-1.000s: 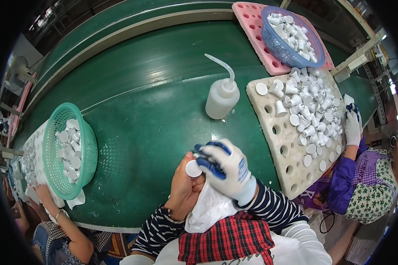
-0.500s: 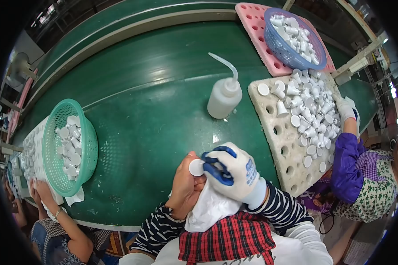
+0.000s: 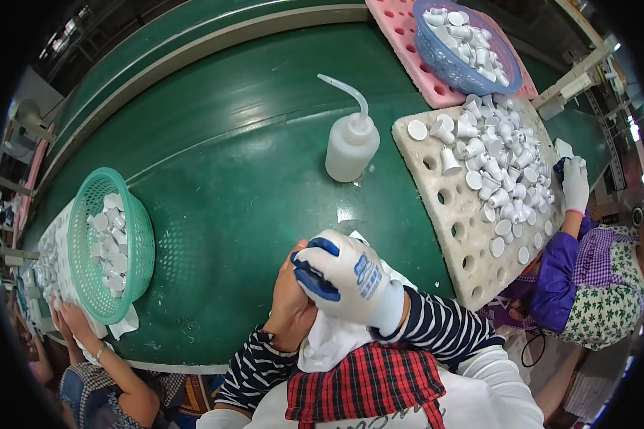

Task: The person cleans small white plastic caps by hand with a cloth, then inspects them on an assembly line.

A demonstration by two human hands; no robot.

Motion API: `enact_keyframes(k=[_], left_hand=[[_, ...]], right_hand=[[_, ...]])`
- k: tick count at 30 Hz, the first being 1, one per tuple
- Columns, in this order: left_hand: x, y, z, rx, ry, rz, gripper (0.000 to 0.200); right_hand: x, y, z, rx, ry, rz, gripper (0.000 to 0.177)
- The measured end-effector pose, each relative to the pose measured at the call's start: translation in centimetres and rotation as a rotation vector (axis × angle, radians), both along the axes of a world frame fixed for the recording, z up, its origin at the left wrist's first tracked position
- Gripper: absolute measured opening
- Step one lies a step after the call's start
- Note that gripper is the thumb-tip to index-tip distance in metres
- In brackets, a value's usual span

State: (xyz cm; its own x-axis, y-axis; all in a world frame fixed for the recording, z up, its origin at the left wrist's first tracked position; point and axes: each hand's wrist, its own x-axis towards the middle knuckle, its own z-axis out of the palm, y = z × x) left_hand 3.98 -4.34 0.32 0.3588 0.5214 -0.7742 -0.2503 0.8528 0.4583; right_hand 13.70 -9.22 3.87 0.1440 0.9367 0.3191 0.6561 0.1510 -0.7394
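Observation:
My left hand (image 3: pixel 288 300) is bare and closed, held close in front of me above the table edge. Over its fingers lies my right hand (image 3: pixel 340 275), in a white glove with blue-coated fingertips, the fingers curled. Between them the small white cup-shaped part, visible a moment ago, is now covered by the glove. A white cloth (image 3: pixel 329 342) hangs beneath the right hand, bunched against the left palm. Beyond the hands, a squeeze wash bottle (image 3: pixel 352 151) with a bent spout stands upright on the green table.
At left stands a green basket (image 3: pixel 147 247) of white parts. To the right, a holed foam board (image 3: pixel 436 214) carries many similar parts; behind it a blue basket (image 3: pixel 436 68) sits on pink foam (image 3: pixel 390 39). Co-workers' hands are at left (image 3: pixel 75 322) and right (image 3: pixel 574 187).
My gloved hand has moved left over the white part, hiding it. The view has shifted slightly. The co-worker's gloved hand at right has moved.

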Motion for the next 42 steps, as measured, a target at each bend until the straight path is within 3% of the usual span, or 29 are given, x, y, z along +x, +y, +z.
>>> enact_keyframes(k=[2,3,6,8,11,16,17,20,21,24,26,29,31,33,36,38,39,42], left_hand=[[-1.6,0.8,-0.3,-0.038,-0.102,-0.101,0.019],[-2.0,1.2,-0.4,-0.064,-0.294,-0.159,0.019],[-1.5,1.1,0.2,-0.038,-0.193,-0.128,0.022],[-2.0,1.3,0.2,-0.083,-0.282,-0.168,0.021],[0.1,0.4,-0.2,-0.033,0.008,-0.069,0.021],[-1.7,1.5,0.2,-0.054,-0.212,-0.22,0.02],[-3.0,2.1,-1.6,-0.081,-0.482,-0.262,0.019],[-1.5,0.6,0.0,0.041,-0.161,-0.143,0.019],[-2.5,0.5,-0.7,0.119,-0.262,-0.22,0.022],[-1.3,0.5,-1.3,-0.006,-0.144,-0.076,0.018],[-2.2,1.4,0.2,-0.07,-0.241,-0.187,0.022],[-1.9,1.1,-0.1,-0.07,-0.232,-0.126,0.022],[-1.9,1.1,-0.1,-0.067,-0.243,-0.131,0.019],[-0.3,0.6,0.5,-0.07,-0.073,-0.022,0.022],[-1.0,1.0,-0.5,-0.132,-0.127,-0.028,0.022],[-2.1,1.2,-1.0,-0.127,-0.318,-0.117,0.019],[-2.1,1.2,-1.3,-0.115,-0.305,-0.117,0.02],[-2.0,1.2,-1.0,-0.1,-0.273,-0.121,0.021]], right_hand=[[0.7,0.3,0.1,-0.049,-0.015,-0.018,0.02],[1.5,0.3,0.1,-0.109,0.013,-0.062,0.018],[2.4,0.4,-0.4,-0.026,0.058,-0.158,0.021],[1.4,0.1,0.5,-0.018,0.077,-0.083,0.021],[0.3,0.4,-0.1,0.008,-0.003,0.012,0.023],[2.2,1.4,-0.3,-0.061,0.091,-0.128,0.021],[2.0,1.2,0.1,-0.016,0.102,-0.11,0.02],[0.0,0.4,0.8,0.008,0.059,-0.007,0.022],[-0.2,0.0,0.1,0.0,-0.076,0.047,0.025],[0.3,-0.6,-0.8,0.034,-0.027,0.031,0.028],[1.1,-1.2,-0.2,-0.06,0.015,-0.036,0.023],[2.2,-2.1,-0.5,-0.164,0.128,-0.136,0.025],[1.7,-1.7,-0.2,-0.026,0.145,-0.14,0.023],[0.5,-1.1,0.3,0.036,0.148,-0.09,0.026],[0.5,-1.1,-1.1,0.056,0.075,-0.024,0.026],[1.3,-1.5,-1.2,0.009,0.098,-0.06,0.025],[1.7,-1.7,-1.0,-0.072,0.122,-0.083,0.024],[1.6,-1.3,-0.1,0.048,0.102,-0.105,0.025]])
